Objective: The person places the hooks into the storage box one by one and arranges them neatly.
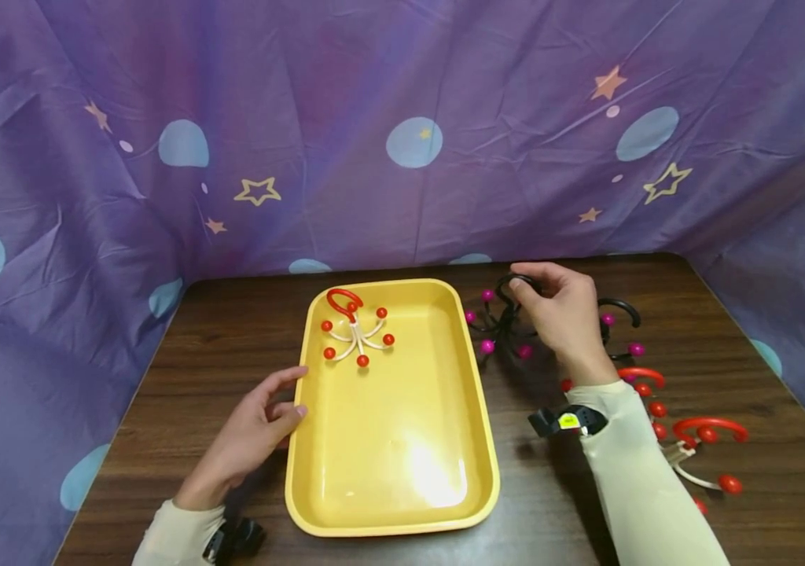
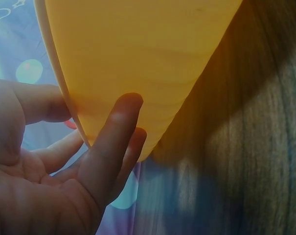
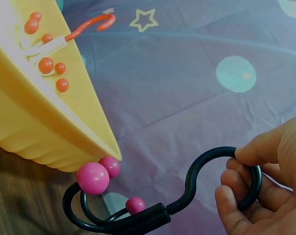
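My right hand [image 1: 564, 310] pinches the curved top of a black multi-arm hanger hook [image 3: 189, 188], whose arms end in magenta balls, just right of a yellow tray [image 1: 391, 527]. In the right wrist view the thumb and fingers close round the end of its hook. At the tray's left side, my left hand [image 1: 261, 417] grips the rim; the left wrist view has some fingers against the outer wall [image 2: 138, 54]. Inside the tray, toward the back left, stands a white hanger hook [image 1: 356, 334] with a red top and red balls.
On the right of the dark wooden table [image 1: 204, 346] are another black hook [image 1: 622, 306] with magenta balls and white hooks with red tops [image 1: 710, 427], partly behind my right forearm. A purple patterned cloth [image 1: 346, 204] hangs behind the table.
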Demonstrator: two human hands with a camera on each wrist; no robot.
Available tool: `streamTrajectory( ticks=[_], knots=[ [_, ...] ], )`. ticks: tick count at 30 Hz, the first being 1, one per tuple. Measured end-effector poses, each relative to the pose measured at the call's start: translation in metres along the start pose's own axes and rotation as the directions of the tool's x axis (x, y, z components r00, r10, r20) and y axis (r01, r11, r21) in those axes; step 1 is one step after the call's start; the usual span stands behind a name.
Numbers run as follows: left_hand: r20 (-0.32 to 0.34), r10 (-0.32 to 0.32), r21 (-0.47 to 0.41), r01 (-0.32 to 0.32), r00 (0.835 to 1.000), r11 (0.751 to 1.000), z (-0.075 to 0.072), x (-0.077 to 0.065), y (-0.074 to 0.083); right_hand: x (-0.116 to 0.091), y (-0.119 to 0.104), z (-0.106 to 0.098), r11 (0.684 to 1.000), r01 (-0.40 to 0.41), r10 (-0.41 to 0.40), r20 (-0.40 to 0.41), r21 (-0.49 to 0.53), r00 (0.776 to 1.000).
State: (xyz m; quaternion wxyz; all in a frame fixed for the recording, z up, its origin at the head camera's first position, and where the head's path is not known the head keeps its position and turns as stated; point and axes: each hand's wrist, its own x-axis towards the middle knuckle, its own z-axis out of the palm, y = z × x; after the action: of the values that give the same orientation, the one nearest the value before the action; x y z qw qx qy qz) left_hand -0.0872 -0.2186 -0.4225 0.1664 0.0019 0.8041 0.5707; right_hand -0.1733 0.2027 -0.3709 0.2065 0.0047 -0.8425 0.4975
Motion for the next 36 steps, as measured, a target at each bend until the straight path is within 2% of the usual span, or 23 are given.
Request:
streamTrajectory(
  ticks=[11,19,26,36],
  knots=[
    [0.001,0.007,-0.018,-0.007,1.0,1.0,-0.001,0.0,-0.001,0.008,-0.017,-0.003,0.998,0.053,-0.052,-0.022,0.035,0.998],
    [0.004,0.008,-0.03,-0.008,1.0,1.0,0.0,0.0,-0.002,0.007,-0.023,0.003,0.996,0.049,-0.048,-0.019,0.079,0.999],
    [0.001,0.015,-0.033,-0.015,1.0,0.999,0.0,0.0,-0.002,0.007,-0.029,0.007,0.99,0.077,-0.073,-0.033,0.121,0.997],
    [-0.005,0.01,-0.043,-0.01,1.0,0.999,0.001,0.0,-0.004,0.007,-0.039,0.015,0.983,0.086,-0.086,-0.01,0.16,0.996]
  ],
)
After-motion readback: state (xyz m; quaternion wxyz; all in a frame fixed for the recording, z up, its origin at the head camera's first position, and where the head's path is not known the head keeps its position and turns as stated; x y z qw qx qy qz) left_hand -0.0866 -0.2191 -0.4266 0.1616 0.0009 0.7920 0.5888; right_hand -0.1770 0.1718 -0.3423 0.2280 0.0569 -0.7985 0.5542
